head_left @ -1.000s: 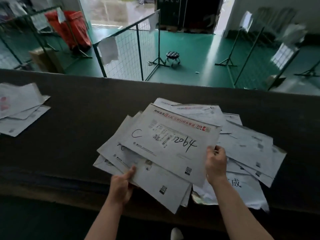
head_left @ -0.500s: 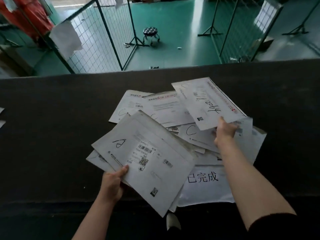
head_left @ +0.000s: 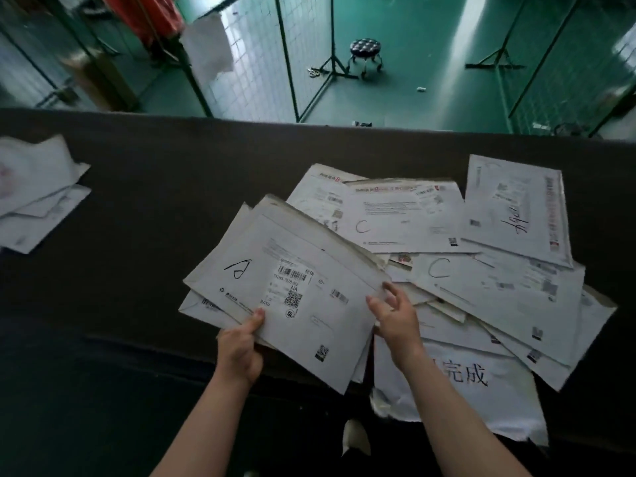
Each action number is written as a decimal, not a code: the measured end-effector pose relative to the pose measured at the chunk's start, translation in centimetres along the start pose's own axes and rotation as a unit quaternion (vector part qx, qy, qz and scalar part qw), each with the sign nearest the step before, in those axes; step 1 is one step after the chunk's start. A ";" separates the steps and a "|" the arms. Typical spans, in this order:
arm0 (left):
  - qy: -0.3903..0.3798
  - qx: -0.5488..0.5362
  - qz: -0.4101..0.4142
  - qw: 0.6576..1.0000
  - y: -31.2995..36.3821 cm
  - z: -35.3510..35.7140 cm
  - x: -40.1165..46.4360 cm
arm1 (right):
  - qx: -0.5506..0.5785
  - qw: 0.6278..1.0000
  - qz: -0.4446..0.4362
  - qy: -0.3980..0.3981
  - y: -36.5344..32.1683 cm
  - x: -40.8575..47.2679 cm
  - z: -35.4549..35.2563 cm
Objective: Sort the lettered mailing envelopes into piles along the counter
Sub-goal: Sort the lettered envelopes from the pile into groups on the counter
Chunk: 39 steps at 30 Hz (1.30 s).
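Envelopes fan in the left hand (head_left: pixel 237 349), thumb clamped on the "A" envelope (head_left: pixel 292 287) over the worktop's (head_left: pixel 137 208) near edge; the right hand (head_left: pixel 395 315), fingers apparently spread, reaches its corner, probably to pull it.

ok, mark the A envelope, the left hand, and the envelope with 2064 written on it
A envelope (head_left: pixel 292 287): head view, on its barcode label.
left hand (head_left: pixel 239 351): head view, on the back of the hand.
2064 envelope (head_left: pixel 516 215): head view, on its face by the handwritten number.
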State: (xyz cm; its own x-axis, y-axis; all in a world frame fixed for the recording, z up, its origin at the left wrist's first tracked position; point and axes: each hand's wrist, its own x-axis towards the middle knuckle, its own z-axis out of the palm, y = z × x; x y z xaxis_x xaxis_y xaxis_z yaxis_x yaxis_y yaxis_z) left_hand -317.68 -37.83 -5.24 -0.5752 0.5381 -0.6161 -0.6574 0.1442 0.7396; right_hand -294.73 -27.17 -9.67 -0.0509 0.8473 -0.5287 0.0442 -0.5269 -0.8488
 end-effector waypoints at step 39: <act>0.341 -0.061 0.103 0.932 43.9 -81.4 14.4 | -0.269 0.873 -0.147 -0.380 8.0 -22.3 99.9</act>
State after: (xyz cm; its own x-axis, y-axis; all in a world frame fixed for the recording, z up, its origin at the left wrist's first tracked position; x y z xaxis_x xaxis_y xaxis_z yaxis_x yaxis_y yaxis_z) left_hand -394.49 -91.35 -3.66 -0.8442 -0.1152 -0.5235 -0.5247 -0.0222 0.8510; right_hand -392.95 -56.93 -5.77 -0.7765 0.5446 -0.3170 0.3698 -0.0135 -0.9290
